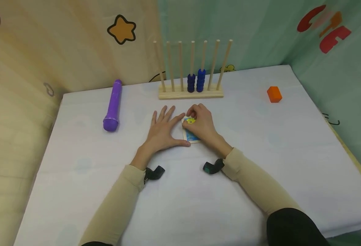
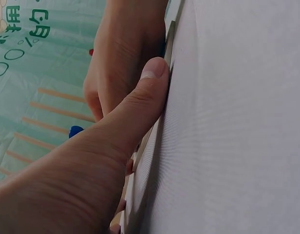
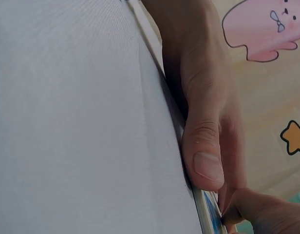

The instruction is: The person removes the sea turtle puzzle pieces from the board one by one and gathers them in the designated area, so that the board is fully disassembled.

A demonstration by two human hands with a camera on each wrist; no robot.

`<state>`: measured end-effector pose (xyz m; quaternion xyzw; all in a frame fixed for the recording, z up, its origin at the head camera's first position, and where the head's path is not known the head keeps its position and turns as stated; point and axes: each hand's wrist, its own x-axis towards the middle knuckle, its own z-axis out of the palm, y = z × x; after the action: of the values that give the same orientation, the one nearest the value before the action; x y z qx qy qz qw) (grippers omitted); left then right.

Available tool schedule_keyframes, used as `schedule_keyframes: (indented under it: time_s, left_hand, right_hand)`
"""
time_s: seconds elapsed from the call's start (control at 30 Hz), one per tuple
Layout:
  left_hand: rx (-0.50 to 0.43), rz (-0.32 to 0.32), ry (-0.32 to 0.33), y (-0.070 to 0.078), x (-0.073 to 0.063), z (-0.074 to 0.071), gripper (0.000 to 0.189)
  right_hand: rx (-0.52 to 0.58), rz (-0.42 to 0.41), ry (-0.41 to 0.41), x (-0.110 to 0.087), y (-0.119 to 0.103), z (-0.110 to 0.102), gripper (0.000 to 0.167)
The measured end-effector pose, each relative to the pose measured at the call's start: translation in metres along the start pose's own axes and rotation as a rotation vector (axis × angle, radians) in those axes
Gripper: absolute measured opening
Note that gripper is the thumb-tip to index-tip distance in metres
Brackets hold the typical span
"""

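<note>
A small flat board [image 1: 191,137] with a pale border and a blue picture lies on the white table between the hands. The left hand [image 1: 162,135] rests beside it with fingers spread, thumb [image 2: 152,80] along the board's near edge and index fingertip by its far left corner. The right hand [image 1: 202,124] bends over the board, covering its right part. Its curled thumb and index finger pinch around a small yellow-patterned piece [image 1: 191,120] at the board's upper left. In the right wrist view, the board's edge [image 3: 208,212] shows below the left thumb.
Behind the hands stands a wooden peg rack [image 1: 190,96] with dark blue beads [image 1: 200,80] on two of its upright rods. A purple microphone-shaped toy [image 1: 114,106] lies to the left. An orange block [image 1: 274,94] sits far right. Printed curtains [image 1: 254,30] hang behind the table.
</note>
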<state>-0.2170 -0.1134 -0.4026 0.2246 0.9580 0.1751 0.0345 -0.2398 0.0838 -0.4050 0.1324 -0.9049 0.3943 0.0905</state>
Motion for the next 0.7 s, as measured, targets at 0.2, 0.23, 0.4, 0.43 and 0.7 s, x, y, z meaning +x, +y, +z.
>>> schedule_keyframes:
  time_s: [0.2,0.23,0.4,0.43,0.7]
  left_hand:
    - [0.012,-0.024,-0.023,-0.007,-0.002,-0.015,0.112]
    - [0.016,-0.024,-0.028,-0.008,-0.002,-0.017,0.112]
    - [0.004,0.004,-0.027,-0.01,0.003,-0.021,0.11]
    - [-0.003,0.009,-0.024,-0.009,0.004,-0.02,0.11]
    - [-0.018,0.004,-0.009,-0.001,0.005,-0.001,0.11]
  right_hand:
    - [0.008,-0.051,0.04,0.007,-0.01,0.007,0.023]
    - [0.003,-0.061,0.05,0.008,-0.012,0.009,0.023]
    - [-0.042,-0.086,0.107,0.009,-0.013,0.008,0.017]
    - [-0.049,-0.088,0.112,0.009,-0.012,0.007,0.016]
    - [-0.034,-0.076,0.054,0.0,0.003,0.001,0.018]
